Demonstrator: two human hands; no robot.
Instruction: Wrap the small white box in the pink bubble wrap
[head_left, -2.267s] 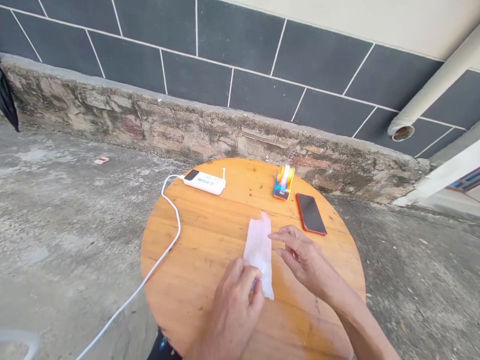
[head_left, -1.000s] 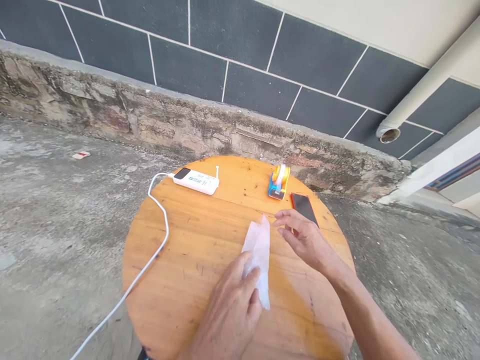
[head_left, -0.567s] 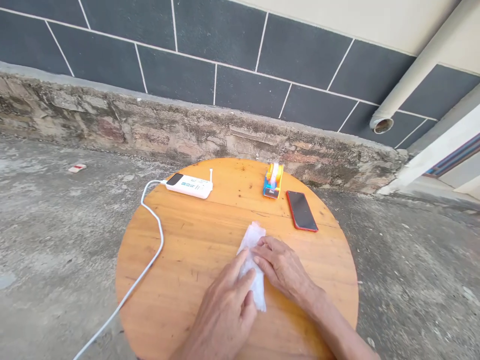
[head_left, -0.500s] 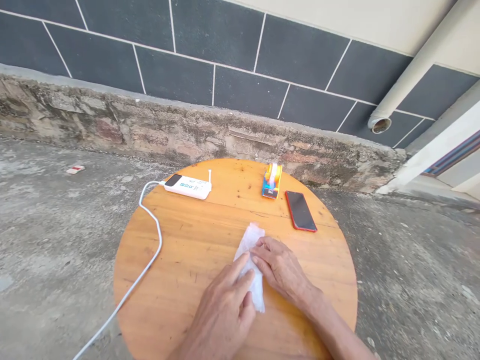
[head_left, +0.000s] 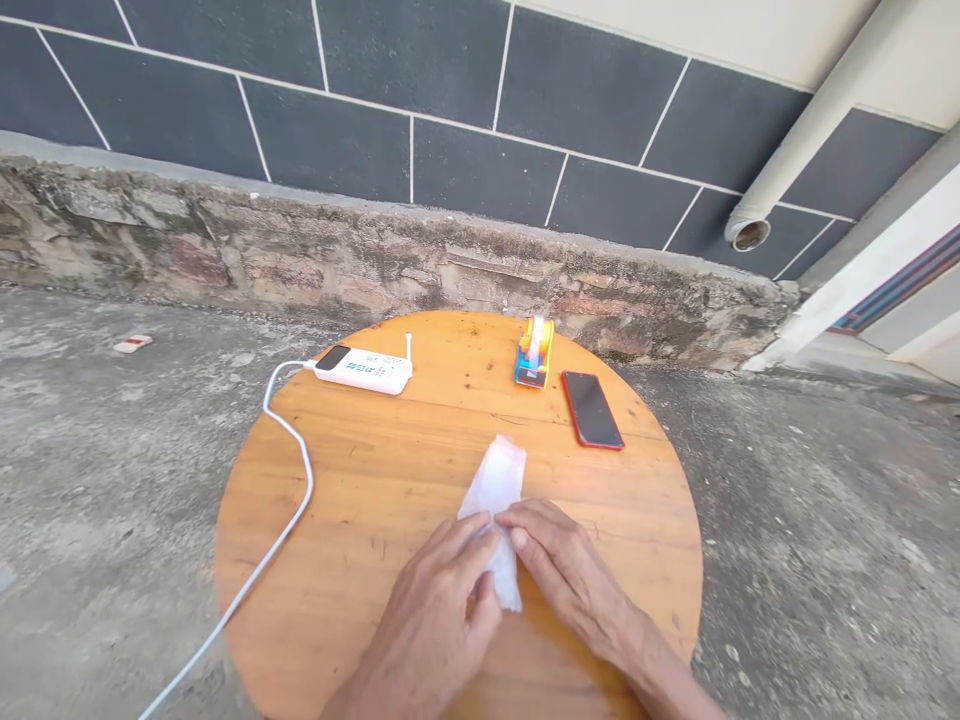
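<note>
A long folded strip of thin, white, tissue-like paper (head_left: pixel 498 474) lies on the round wooden table (head_left: pixel 337 500), narrow end toward me. Its far end has a faint pink tint. My left hand (head_left: pixel 439 615) is at its left edge, index finger and thumb bent in against the paper. From the right, my right hand (head_left: pixel 566 570) meets it, thumb and fingers drawn together at the middle of the strip. The fingertips of both hands nearly touch there. They cover part of the paper, so the exact grip is partly hidden.
Toward the back stand a yellow and blue tape dispenser (head_left: pixel 534 355) and a red-edged phone (head_left: pixel 592 410). At the back left lies a white device (head_left: pixel 364 369) whose white cable (head_left: pixel 307 470) runs over the left table edge. A tiled wall (head_left: pixel 457 150) rises behind.
My right fingers have slid a little toward me along the paper, and my left fingers have curled in closer. More of the paper's far end shows. The view has shifted slightly.
</note>
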